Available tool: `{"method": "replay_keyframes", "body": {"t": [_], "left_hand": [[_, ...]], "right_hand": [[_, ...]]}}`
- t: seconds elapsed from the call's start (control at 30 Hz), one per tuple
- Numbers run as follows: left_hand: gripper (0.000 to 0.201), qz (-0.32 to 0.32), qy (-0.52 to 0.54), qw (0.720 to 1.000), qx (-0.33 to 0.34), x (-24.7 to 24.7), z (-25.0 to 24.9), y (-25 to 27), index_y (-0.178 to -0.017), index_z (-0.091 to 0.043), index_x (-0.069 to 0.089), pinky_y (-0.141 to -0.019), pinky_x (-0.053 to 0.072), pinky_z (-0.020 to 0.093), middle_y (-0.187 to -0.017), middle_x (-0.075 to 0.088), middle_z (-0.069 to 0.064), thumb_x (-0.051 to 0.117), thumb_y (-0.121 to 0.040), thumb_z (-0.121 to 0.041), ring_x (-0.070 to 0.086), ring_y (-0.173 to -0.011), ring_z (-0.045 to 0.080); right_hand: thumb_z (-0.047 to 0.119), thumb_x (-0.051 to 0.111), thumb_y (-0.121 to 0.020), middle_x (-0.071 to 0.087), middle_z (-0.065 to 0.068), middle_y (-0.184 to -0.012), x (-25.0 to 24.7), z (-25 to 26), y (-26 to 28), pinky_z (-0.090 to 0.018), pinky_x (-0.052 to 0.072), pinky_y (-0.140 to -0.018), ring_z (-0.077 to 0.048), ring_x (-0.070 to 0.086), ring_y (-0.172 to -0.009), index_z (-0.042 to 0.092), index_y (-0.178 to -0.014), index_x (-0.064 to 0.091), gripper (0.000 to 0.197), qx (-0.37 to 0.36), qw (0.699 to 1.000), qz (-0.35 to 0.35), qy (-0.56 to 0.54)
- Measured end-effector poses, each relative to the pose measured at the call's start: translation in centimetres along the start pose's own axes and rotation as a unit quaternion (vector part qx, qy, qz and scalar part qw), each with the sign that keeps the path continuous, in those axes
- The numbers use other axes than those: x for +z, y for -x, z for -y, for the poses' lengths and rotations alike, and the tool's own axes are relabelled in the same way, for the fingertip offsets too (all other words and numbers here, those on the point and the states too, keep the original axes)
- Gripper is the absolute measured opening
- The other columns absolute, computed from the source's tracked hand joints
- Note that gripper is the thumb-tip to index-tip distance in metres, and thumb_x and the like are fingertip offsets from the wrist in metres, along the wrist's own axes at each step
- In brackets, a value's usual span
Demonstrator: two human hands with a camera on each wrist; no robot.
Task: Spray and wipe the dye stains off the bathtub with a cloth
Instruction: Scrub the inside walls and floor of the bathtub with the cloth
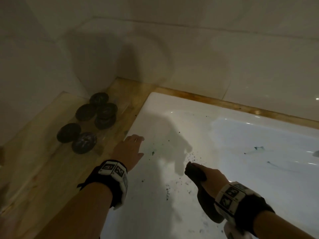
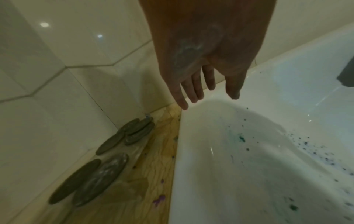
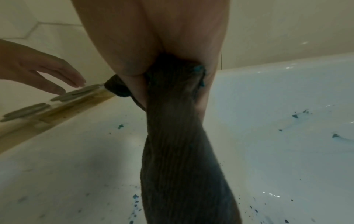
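A white bathtub carries teal dye stains and dark specks on its broad rim, with more smears inside the basin. My right hand grips a dark ribbed cloth above the rim; the cloth hangs down from my fist with a teal mark near the top. My left hand hovers with straight fingers over the tub's left edge and holds nothing; its fingers point toward the corner. The stains lie just right of it. No spray bottle is in view.
A wooden ledge borders the tub on the left and back. Several dark round lidded tins sit on it near the tiled wall corner. Small purple spots mark the wood.
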State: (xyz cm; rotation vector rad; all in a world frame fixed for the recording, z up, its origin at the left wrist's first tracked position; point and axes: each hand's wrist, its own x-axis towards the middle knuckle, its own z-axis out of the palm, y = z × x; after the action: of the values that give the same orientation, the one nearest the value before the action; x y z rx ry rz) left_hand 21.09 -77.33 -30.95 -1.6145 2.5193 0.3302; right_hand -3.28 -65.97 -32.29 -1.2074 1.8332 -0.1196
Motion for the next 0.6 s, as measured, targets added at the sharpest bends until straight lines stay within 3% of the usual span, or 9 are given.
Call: {"method": "replay_keyframes", "body": {"t": [0.1, 0.17, 0.2, 0.23, 0.3, 0.4, 0.47, 0.6], "left_hand": [[0.061, -0.013, -0.023, 1.000, -0.002, 3.0, 1.0, -3.5, -0.147, -0.019, 0.016, -0.112, 0.023, 0.029, -0.155, 0.011, -0.002, 0.042, -0.096, -0.039, 0.019, -0.141, 0.014], [0.065, -0.012, -0.038, 0.999, 0.001, 5.0, 2.1, -5.8, -0.149, -0.019, 0.008, -0.117, 0.015, 0.034, -0.157, 0.000, -0.001, 0.037, -0.097, -0.044, 0.008, -0.144, 0.015], [0.067, -0.021, -0.042, 0.999, 0.008, 5.9, 2.8, -6.7, -0.150, -0.019, 0.006, -0.117, 0.014, 0.036, -0.157, -0.002, 0.002, 0.032, -0.096, -0.048, 0.006, -0.145, 0.017], [0.070, -0.028, -0.045, 0.998, 0.020, 6.9, 3.3, -7.4, -0.150, -0.017, 0.007, -0.117, 0.015, 0.039, -0.157, 0.002, 0.005, 0.028, -0.093, -0.054, 0.009, -0.145, 0.021], [0.078, -0.012, -0.049, 0.998, 0.047, 8.6, 4.0, -8.1, -0.148, -0.013, 0.013, -0.112, 0.019, 0.044, -0.155, 0.013, 0.011, 0.020, -0.086, -0.058, 0.017, -0.143, 0.027], [0.073, -0.040, -0.061, 0.995, 0.062, 11.1, 4.4, -8.2, -0.147, -0.013, 0.018, -0.113, 0.021, 0.044, -0.153, 0.021, 0.014, 0.027, -0.087, -0.053, 0.017, -0.140, 0.026], [0.067, -0.070, -0.069, 0.993, 0.059, 11.8, 4.3, -8.1, -0.146, -0.014, 0.019, -0.113, 0.016, 0.041, -0.153, 0.022, 0.013, 0.027, -0.089, -0.050, 0.018, -0.139, 0.025], [0.063, -0.080, -0.086, 0.992, 0.053, 12.3, 4.3, -7.7, -0.146, -0.013, 0.021, -0.111, 0.016, 0.042, -0.154, 0.020, 0.013, 0.016, -0.095, -0.048, 0.018, -0.140, 0.025]], "right_hand": [[0.046, 0.040, -0.095, 0.050, 0.003, -0.136, 0.2, -0.5, -4.7, -0.026, 0.031, -0.103, -0.021, 0.047, -0.124, 0.035, -0.135, 0.044, 0.042, 0.009, 1.000, -0.013, 0.015], [0.046, 0.046, -0.093, 0.055, -0.002, -0.130, -0.2, -0.4, -7.6, -0.028, 0.036, -0.098, -0.024, 0.052, -0.116, 0.031, -0.128, 0.052, 0.039, 0.001, 0.997, -0.071, -0.009], [0.038, 0.050, -0.093, 0.054, -0.006, -0.129, -0.5, -0.1, -8.9, -0.031, 0.041, -0.096, -0.027, 0.054, -0.111, 0.028, -0.125, 0.054, 0.033, -0.004, 0.993, -0.115, -0.012], [0.023, 0.052, -0.093, 0.052, -0.009, -0.129, -0.9, 0.2, -10.1, -0.036, 0.045, -0.094, -0.029, 0.054, -0.107, 0.026, -0.126, 0.051, 0.033, -0.016, 0.987, -0.160, -0.004], [0.001, 0.052, -0.087, 0.042, -0.014, -0.133, -1.8, 1.1, -12.2, -0.043, 0.048, -0.091, -0.034, 0.050, -0.111, 0.022, -0.133, 0.042, 0.052, -0.050, 0.970, -0.236, 0.027], [-0.001, 0.054, -0.084, 0.023, -0.012, -0.144, -3.7, 3.3, -14.8, -0.042, 0.042, -0.099, -0.034, 0.033, -0.126, 0.024, -0.141, 0.034, 0.065, -0.067, 0.940, -0.329, 0.056], [-0.001, 0.053, -0.085, 0.020, -0.012, -0.146, -4.6, 4.2, -16.7, -0.042, 0.040, -0.099, -0.033, 0.029, -0.129, 0.023, -0.142, 0.033, 0.065, -0.068, 0.924, -0.373, 0.039], [-0.002, 0.051, -0.086, 0.019, -0.014, -0.147, -4.7, 5.0, -19.3, -0.045, 0.039, -0.100, -0.034, 0.027, -0.131, 0.020, -0.143, 0.032, 0.065, -0.061, 0.923, -0.379, 0.027]]}}
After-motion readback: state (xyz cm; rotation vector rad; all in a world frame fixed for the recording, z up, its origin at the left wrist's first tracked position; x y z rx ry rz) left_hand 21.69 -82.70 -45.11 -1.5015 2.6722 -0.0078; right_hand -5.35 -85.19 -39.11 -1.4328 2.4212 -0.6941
